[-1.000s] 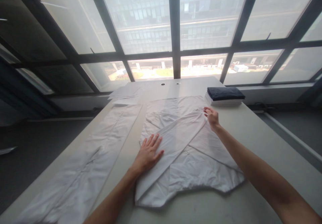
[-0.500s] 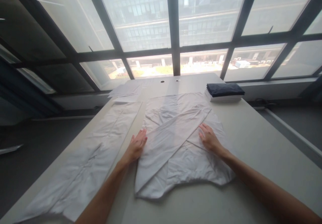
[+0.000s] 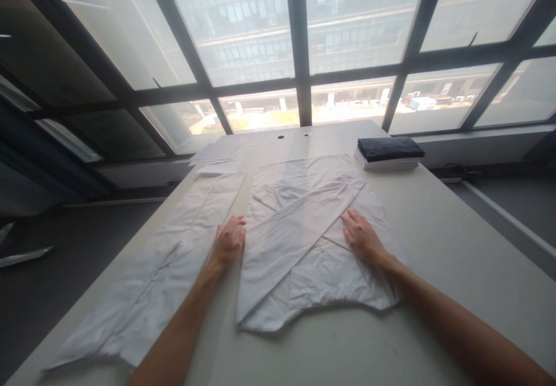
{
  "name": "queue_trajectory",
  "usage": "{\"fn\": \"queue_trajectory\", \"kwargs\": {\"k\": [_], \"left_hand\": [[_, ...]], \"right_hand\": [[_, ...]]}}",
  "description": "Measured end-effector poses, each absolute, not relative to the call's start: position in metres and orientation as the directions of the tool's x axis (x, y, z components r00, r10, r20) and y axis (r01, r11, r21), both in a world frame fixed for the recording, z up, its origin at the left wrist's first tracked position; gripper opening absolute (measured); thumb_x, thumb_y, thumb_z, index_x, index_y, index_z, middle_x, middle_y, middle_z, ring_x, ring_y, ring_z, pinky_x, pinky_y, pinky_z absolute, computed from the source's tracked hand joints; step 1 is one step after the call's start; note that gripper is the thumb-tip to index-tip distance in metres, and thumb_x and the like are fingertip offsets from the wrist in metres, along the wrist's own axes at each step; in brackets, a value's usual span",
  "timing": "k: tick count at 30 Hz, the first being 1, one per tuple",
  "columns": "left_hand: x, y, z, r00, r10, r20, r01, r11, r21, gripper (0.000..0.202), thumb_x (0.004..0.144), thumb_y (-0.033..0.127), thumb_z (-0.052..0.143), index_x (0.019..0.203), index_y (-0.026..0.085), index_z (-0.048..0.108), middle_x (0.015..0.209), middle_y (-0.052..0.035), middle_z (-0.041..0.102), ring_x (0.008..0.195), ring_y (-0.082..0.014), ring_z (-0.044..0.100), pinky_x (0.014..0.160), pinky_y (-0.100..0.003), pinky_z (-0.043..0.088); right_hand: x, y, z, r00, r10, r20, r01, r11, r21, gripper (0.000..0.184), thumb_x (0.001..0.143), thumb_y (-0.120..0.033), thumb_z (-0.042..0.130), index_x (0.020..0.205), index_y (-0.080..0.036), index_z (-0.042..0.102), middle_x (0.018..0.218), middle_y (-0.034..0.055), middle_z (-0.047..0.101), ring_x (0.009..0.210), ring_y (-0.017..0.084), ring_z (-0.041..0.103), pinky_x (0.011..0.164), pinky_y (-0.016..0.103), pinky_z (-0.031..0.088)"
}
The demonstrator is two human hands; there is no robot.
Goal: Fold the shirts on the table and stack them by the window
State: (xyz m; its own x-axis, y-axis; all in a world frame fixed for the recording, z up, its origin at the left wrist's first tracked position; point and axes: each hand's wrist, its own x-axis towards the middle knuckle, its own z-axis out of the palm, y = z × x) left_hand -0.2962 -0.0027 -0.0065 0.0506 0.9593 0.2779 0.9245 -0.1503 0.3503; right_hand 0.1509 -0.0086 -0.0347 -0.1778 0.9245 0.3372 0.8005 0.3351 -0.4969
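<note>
We saw a bare left hand [image 3: 230,240] and a bare right hand [image 3: 362,239], both with slender fingers [image 3: 356,218]. Just behind each hand came a narrow wrist [image 3: 388,263], and farther back we saw the bare left forearm [image 3: 186,313] and bare right forearm [image 3: 452,319] broaden.

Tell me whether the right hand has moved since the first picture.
Yes. Judged against the stack, the right hand has drawn back toward the camera, farther from it.

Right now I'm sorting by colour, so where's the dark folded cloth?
In the head view, the dark folded cloth lies on a white stack on the right of the table, beyond the right hand and beside the white garment.
</note>
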Motion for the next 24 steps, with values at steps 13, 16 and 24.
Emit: {"fn": "queue_trajectory", "kwargs": {"k": [13,16,24], "left_hand": [[-0.305,0.007,-0.009,-0.001,0.960,0.279,0.913,-0.112,0.391,0.025,0.092,0.036,0.047,0.088,0.020,0.066,0.124,-0.0130,0.066,0.122,-0.0270,0.057,0.115,-0.051,0.033],[-0.302,0.006,-0.008,-0.018,0.956,0.293,0.918,-0.101,0.384,0.023,0.091,0.034,0.048,0.087,0.019,0.065,0.121,-0.0139,0.066,0.119,-0.0274,0.059,0.114,-0.050,0.035],[-0.270,-0.013,0.012,0.316,0.881,0.351,0.882,-0.409,0.233,0.044,0.103,0.032,0.032,0.140,0.023,0.055,0.154,-0.0075,0.048,0.149,-0.0234,0.033,0.122,-0.050,0.026]], "right_hand": [[0.151,-0.009,-0.032,-0.190,0.928,0.322,0.827,0.327,-0.457,0.046,0.091,-0.025,0.050,0.134,-0.013,0.061,0.149,0.0176,0.050,0.140,0.034,0.042,0.118,0.051,0.034],[0.151,-0.009,-0.032,-0.181,0.928,0.327,0.818,0.327,-0.474,0.046,0.090,-0.025,0.051,0.134,-0.017,0.061,0.149,0.0145,0.052,0.140,0.033,0.042,0.118,0.051,0.034],[0.151,-0.007,-0.034,-0.184,0.924,0.336,0.807,0.337,-0.484,0.046,0.090,-0.024,0.050,0.135,-0.019,0.061,0.150,0.0133,0.051,0.142,0.033,0.041,0.119,0.053,0.033]]}}
